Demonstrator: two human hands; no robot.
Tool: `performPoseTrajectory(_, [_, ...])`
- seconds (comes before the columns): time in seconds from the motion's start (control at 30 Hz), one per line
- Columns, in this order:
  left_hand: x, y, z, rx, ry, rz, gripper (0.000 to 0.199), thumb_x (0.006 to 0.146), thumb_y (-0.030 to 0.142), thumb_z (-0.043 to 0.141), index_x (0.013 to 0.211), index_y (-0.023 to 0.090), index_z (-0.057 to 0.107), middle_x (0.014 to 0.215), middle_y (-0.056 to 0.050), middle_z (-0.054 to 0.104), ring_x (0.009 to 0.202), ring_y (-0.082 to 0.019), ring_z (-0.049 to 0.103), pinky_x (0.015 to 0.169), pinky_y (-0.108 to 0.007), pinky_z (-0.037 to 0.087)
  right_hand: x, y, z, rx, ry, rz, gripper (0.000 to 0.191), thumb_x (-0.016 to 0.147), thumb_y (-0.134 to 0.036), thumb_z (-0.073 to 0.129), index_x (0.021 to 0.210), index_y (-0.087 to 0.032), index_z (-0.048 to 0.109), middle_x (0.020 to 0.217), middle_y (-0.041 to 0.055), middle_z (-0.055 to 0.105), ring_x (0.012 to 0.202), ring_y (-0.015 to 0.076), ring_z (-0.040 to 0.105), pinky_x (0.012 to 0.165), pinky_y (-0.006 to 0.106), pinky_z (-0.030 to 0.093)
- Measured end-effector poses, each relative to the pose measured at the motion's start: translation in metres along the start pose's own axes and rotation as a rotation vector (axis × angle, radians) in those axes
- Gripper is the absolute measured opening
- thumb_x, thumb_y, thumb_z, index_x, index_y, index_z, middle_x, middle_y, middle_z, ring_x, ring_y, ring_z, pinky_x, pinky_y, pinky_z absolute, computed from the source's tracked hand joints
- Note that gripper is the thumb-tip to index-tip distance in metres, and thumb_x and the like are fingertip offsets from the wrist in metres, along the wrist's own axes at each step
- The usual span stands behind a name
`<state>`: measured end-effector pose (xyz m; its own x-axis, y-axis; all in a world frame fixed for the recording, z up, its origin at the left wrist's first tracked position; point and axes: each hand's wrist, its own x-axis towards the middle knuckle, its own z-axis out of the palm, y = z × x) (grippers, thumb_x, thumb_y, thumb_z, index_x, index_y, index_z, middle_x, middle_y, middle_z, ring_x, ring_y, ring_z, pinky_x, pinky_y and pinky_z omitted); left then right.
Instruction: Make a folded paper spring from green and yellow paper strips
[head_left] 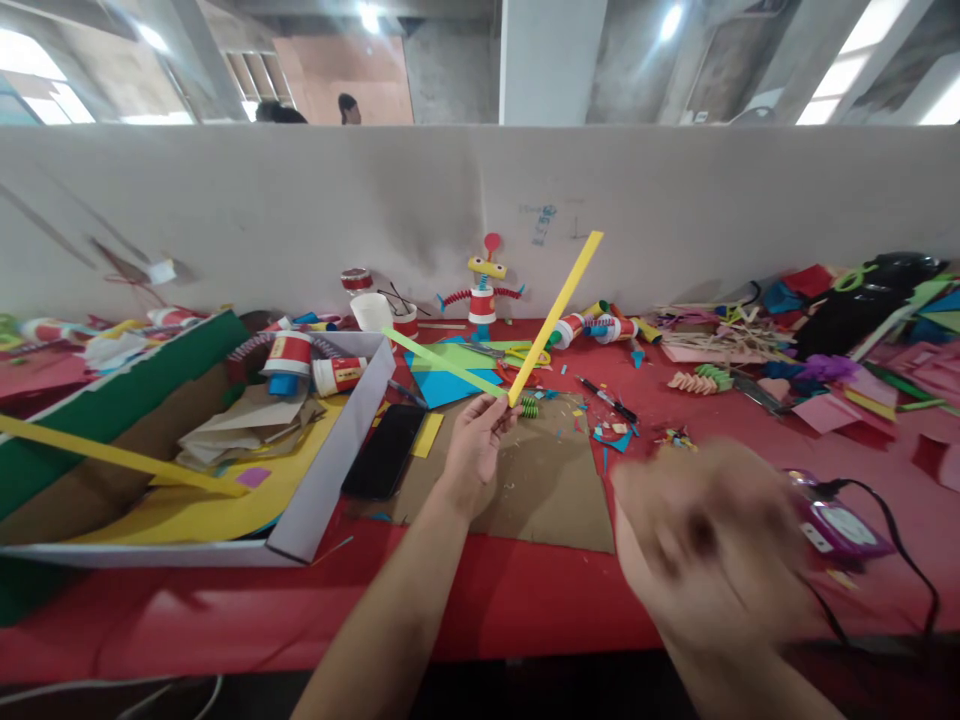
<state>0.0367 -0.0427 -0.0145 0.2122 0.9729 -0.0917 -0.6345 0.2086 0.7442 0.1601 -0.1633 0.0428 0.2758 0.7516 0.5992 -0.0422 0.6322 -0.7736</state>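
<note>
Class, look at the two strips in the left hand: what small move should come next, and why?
The right hand should probably come in to start a fold: the left hand pinches the yellow strip and the green strip together at one end, their free lengths spread apart, while the blurred right hand is clear of both.

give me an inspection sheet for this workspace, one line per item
Surface: red-covered table; brown cardboard in the middle.
Job's things: yellow strip and light green strip, meeting in the left hand.
Clutter: black phone at the cardboard's left edge; box of cups and paper, left.
Hands: left pinches both strips; right hand blurred, grip unclear.
Cables: black cable at the purple device, right.
Surroundings: pale partition behind; heads beyond it.
</note>
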Motion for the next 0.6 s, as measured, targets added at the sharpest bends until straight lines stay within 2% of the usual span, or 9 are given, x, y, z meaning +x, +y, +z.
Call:
performPoseTrajectory(0.03, [0.0, 0.0, 0.0, 0.003, -0.001, 0.014, 0.023, 0.06, 0.021, 0.075, 0.069, 0.014, 0.055, 0.067, 0.001, 0.06, 0.068, -0.011, 0.064, 0.063, -0.019, 0.046, 0.009, 0.011, 0.003, -0.009, 0.047, 0.032, 0.017, 0.09, -0.032, 0.044, 0.094, -0.025, 0.059, 0.075, -0.0008, 0.058, 0.06, 0.0099, 0.055, 0.056, 0.024, 0.046])
performPoseTrajectory(0.1, [0.0, -0.001, 0.0, 0.014, 0.008, 0.037, 0.023, 0.06, 0.023, 0.075, 0.068, 0.014, 0.055, 0.067, 0.002, 0.059, 0.069, -0.011, 0.064, 0.066, -0.02, 0.046, 0.027, 0.038, 0.008, -0.074, 0.093, 0.176, 0.015, 0.082, -0.032, 0.055, 0.095, -0.025, 0.059, 0.074, -0.0017, 0.059, 0.062, 0.0098, 0.055, 0.058, 0.024, 0.045])
performPoseTrajectory(0.13, [-0.001, -0.002, 0.001, 0.024, 0.015, 0.045, 0.024, 0.06, 0.024, 0.075, 0.068, 0.015, 0.055, 0.068, 0.002, 0.059, 0.069, -0.011, 0.063, 0.067, -0.021, 0.046, 0.034, 0.052, 0.008, -0.116, 0.076, 0.281, 0.021, 0.077, -0.032, 0.062, 0.096, -0.024, 0.06, 0.078, -0.0008, 0.062, 0.066, 0.0109, 0.056, 0.061, 0.025, 0.046])
performPoseTrajectory(0.2, [-0.001, -0.004, 0.001, 0.048, 0.025, 0.062, 0.024, 0.059, 0.025, 0.075, 0.067, 0.015, 0.055, 0.067, 0.002, 0.058, 0.066, -0.009, 0.061, 0.066, -0.021, 0.045, 0.042, 0.078, 0.009, -0.178, -0.04, 0.483, 0.031, 0.07, -0.035, 0.067, 0.096, -0.021, 0.063, 0.09, 0.0029, 0.065, 0.077, 0.0145, 0.059, 0.07, 0.028, 0.047])
performPoseTrajectory(0.23, [-0.001, -0.005, 0.002, 0.063, 0.028, 0.073, 0.024, 0.059, 0.026, 0.075, 0.067, 0.015, 0.055, 0.066, 0.002, 0.058, 0.064, -0.009, 0.06, 0.065, -0.021, 0.045, 0.043, 0.089, 0.008, -0.175, -0.071, 0.518, 0.034, 0.069, -0.036, 0.067, 0.098, -0.02, 0.064, 0.091, 0.0037, 0.066, 0.079, 0.0161, 0.06, 0.073, 0.03, 0.047])
performPoseTrajectory(0.37, [-0.002, -0.013, 0.003, 0.147, 0.033, 0.109, 0.021, 0.061, 0.027, 0.073, 0.063, 0.015, 0.056, 0.061, 0.003, 0.056, 0.06, -0.007, 0.054, 0.064, -0.021, 0.043, 0.035, 0.108, 0.006, -0.179, -0.094, 0.493, 0.03, 0.069, -0.039, 0.066, 0.091, -0.02, 0.068, 0.091, 0.0042, 0.069, 0.084, 0.02, 0.061, 0.078, 0.033, 0.045])
performPoseTrajectory(0.5, [-0.004, -0.02, 0.004, 0.203, 0.041, 0.104, 0.02, 0.062, 0.028, 0.072, 0.061, 0.015, 0.057, 0.059, 0.002, 0.055, 0.058, -0.007, 0.052, 0.062, -0.021, 0.041, 0.03, 0.108, 0.002, -0.231, -0.034, 0.47, 0.022, 0.069, -0.038, 0.064, 0.08, -0.02, 0.071, 0.081, 0.0038, 0.07, 0.077, 0.02, 0.061, 0.074, 0.032, 0.045])
performPoseTrajectory(0.6, [-0.004, -0.021, 0.004, 0.268, 0.07, 0.082, 0.019, 0.061, 0.029, 0.072, 0.061, 0.014, 0.06, 0.058, 0.001, 0.057, 0.057, -0.007, 0.051, 0.059, -0.02, 0.04, 0.031, 0.109, 0.0, -0.192, -0.023, 0.515, 0.022, 0.068, -0.038, 0.064, 0.078, -0.019, 0.071, 0.076, 0.0031, 0.069, 0.071, 0.018, 0.059, 0.069, 0.031, 0.045])
